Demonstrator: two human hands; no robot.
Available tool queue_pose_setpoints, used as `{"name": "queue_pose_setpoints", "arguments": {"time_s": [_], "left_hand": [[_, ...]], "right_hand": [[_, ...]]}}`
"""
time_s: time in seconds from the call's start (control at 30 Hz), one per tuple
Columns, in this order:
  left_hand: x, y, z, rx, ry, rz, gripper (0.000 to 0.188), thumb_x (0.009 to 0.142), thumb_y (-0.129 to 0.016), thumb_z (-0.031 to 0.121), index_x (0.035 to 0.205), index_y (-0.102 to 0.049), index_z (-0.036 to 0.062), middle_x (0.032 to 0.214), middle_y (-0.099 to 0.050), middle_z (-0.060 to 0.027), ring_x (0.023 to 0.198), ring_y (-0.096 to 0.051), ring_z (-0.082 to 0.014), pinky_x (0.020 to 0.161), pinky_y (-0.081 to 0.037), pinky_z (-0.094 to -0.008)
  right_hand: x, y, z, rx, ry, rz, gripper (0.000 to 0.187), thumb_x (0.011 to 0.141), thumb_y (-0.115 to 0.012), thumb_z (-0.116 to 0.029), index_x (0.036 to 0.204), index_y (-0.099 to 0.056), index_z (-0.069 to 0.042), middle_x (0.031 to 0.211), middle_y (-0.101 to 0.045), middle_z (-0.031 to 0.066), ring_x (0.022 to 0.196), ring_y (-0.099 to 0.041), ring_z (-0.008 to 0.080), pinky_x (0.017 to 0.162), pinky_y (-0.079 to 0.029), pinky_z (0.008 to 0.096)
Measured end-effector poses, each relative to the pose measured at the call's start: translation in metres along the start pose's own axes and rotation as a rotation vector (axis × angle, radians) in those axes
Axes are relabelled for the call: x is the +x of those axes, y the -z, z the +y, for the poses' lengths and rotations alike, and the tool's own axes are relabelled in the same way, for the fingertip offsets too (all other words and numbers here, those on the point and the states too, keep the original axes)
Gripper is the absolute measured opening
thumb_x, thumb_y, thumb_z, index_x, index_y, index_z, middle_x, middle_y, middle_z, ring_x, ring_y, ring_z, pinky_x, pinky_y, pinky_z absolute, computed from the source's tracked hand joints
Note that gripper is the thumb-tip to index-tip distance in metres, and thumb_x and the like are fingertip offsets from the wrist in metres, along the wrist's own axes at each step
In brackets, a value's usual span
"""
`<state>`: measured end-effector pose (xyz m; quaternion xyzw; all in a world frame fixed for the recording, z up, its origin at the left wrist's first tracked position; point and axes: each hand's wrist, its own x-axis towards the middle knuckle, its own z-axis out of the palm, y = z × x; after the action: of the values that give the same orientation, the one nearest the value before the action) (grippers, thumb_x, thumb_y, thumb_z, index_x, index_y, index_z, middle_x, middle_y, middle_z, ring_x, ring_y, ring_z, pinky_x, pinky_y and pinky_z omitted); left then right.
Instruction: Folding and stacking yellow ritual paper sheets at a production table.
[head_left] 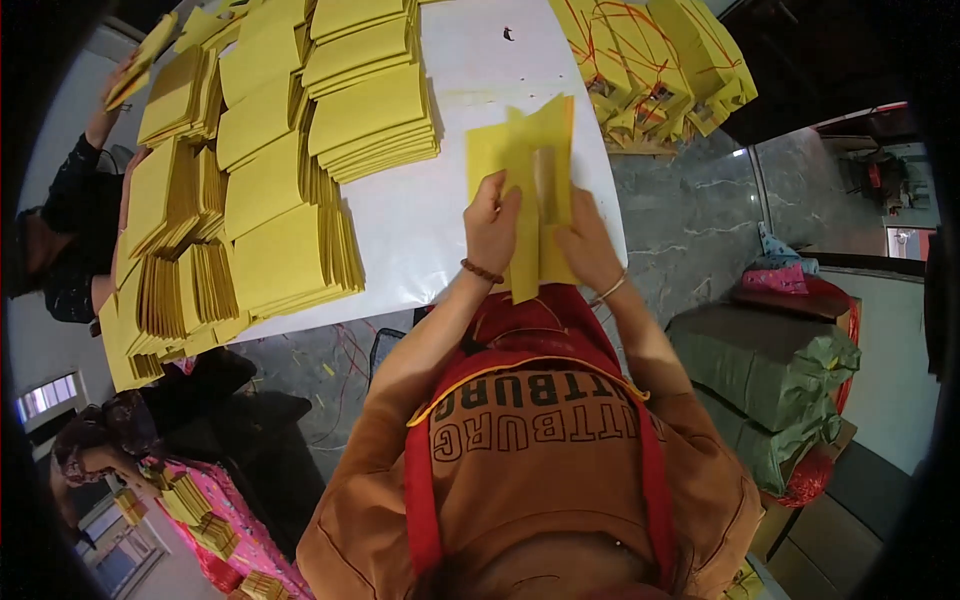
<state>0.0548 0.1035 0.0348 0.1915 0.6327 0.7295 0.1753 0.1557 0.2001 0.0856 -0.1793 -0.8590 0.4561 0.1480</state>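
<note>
A yellow paper bag [524,150] is upright in front of me at the table's near right edge, slightly blurred. A fold runs down its middle, and a paler brownish strip shows inside it. My left hand [492,225] is closed on its left side, thumb toward me. On the other side my right hand [590,245] grips its right edge, with some fingers hidden behind the paper. The bag's lower end reaches over the table edge, near my red apron [530,325].
Several stacks of folded yellow paper [375,120] cover the left of the white table [395,235]. Yellow bags with orange cords [670,60] lie at the far right. At left a co-worker's hand [118,82] holds yellow paper. Green wrapped bundles [760,360] stand on the right.
</note>
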Motion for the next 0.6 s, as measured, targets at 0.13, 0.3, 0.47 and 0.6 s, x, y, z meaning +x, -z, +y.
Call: {"name": "queue_pose_setpoints", "arguments": {"time_s": [0.13, 0.3, 0.47, 0.6], "left_hand": [[-0.004, -0.01, 0.01, 0.05, -0.048, 0.029, 0.022, 0.081, -0.052, 0.006, 0.101, -0.053, -0.0049, 0.069, -0.052, -0.0025, 0.062, -0.043, -0.0054, 0.056, -0.039, -0.0202], [-0.012, -0.001, 0.018, 0.364, -0.053, -0.085, 0.025, 0.081, -0.054, 0.013, 0.101, -0.054, -0.0026, 0.076, -0.059, -0.0126, 0.064, -0.056, -0.0183, 0.059, -0.044, -0.0271], [-0.014, -0.004, 0.006, 0.316, -0.083, -0.073, 0.028, 0.08, -0.055, 0.017, 0.1, -0.055, -0.0015, 0.079, -0.059, -0.0146, 0.063, -0.057, -0.0237, 0.059, -0.045, -0.0304], [-0.018, -0.006, 0.032, 0.298, 0.131, -0.183, 0.029, 0.08, -0.055, 0.017, 0.103, -0.054, -0.0016, 0.077, -0.059, -0.0092, 0.065, -0.056, -0.0152, 0.06, -0.045, -0.0265]], "right_hand": [[-0.018, -0.023, -0.002, 0.094, -0.05, -0.028, 0.063, 0.069, -0.043, -0.005, 0.129, -0.025, 0.0, 0.118, -0.035, 0.0235, 0.11, -0.035, 0.0385, 0.094, -0.032, 0.0375], [-0.031, -0.036, 0.007, 0.078, -0.013, -0.074, 0.063, 0.07, -0.042, -0.007, 0.128, -0.02, 0.006, 0.119, -0.032, 0.0245, 0.11, -0.035, 0.039, 0.094, -0.032, 0.0378], [-0.039, -0.045, -0.004, 0.113, -0.004, -0.023, 0.067, 0.069, -0.046, -0.008, 0.128, -0.019, 0.006, 0.117, -0.032, 0.0248, 0.108, -0.036, 0.0396, 0.094, -0.031, 0.0391], [-0.042, -0.044, -0.009, 0.119, -0.025, -0.049, 0.07, 0.071, -0.054, -0.015, 0.128, -0.02, 0.005, 0.118, -0.032, 0.0232, 0.106, -0.038, 0.0344, 0.09, -0.035, 0.0402]]}}
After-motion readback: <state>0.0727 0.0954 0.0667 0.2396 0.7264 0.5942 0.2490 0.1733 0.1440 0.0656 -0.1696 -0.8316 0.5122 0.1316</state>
